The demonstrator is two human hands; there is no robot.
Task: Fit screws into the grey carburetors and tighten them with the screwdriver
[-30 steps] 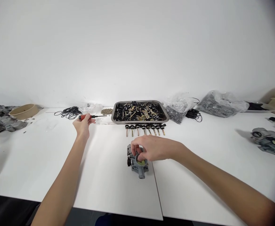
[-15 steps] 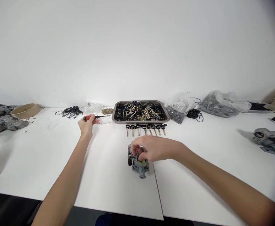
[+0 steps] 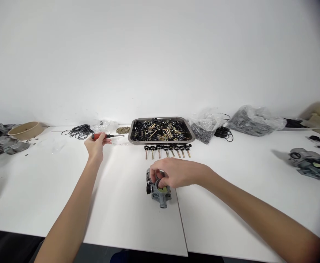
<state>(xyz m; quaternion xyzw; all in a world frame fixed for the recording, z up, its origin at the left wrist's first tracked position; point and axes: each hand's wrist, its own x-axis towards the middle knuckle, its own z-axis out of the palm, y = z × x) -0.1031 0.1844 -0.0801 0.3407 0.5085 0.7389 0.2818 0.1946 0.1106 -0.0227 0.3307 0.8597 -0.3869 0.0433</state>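
Observation:
My left hand point(image 3: 95, 147) is closed round the red handle of a screwdriver point(image 3: 99, 136), its dark shaft pointing right toward the metal tray. In front of me a grey carburetor point(image 3: 162, 200) stands on the white table, with a black knob on its left side and a brass-coloured plate inside its round opening. My right hand point(image 3: 173, 172) reaches over it from the right, thumb and fingers closed at the rim of that opening. The fingertips are partly inside, so anything small between them is hidden. Several black-capped brass screws point(image 3: 159, 150) lie in a row just behind the carburetor.
The metal tray point(image 3: 162, 143) at the back holds many black and brass parts. Left of it are brass pieces point(image 3: 123, 130), black rings point(image 3: 81, 131) and a beige bowl point(image 3: 25, 131) beside grey castings point(image 3: 8, 144). Plastic bags point(image 3: 255, 120) and another carburetor point(image 3: 312, 163) are on the right.
The whole view has shifted slightly. Both hands keep nearly the same pose on the screwdriver and the carburetor. A skin-coloured shape at the far left edge has mostly left the view.

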